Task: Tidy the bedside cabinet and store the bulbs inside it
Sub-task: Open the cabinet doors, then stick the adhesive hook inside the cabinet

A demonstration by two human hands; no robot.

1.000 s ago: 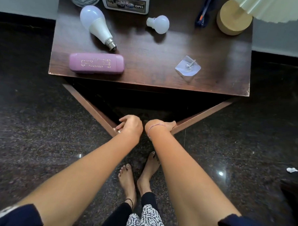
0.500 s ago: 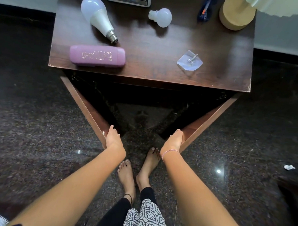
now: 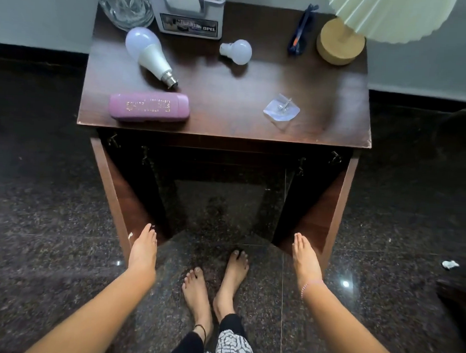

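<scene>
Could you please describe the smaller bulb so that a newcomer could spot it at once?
Start at the dark wooden bedside cabinet and look at the back of its top. Just in front of the grey box marked OPEL, the small bulb lies on its side. Unlike the large bulb beside it, it is round, much shorter, and shows no metal cap.
</scene>
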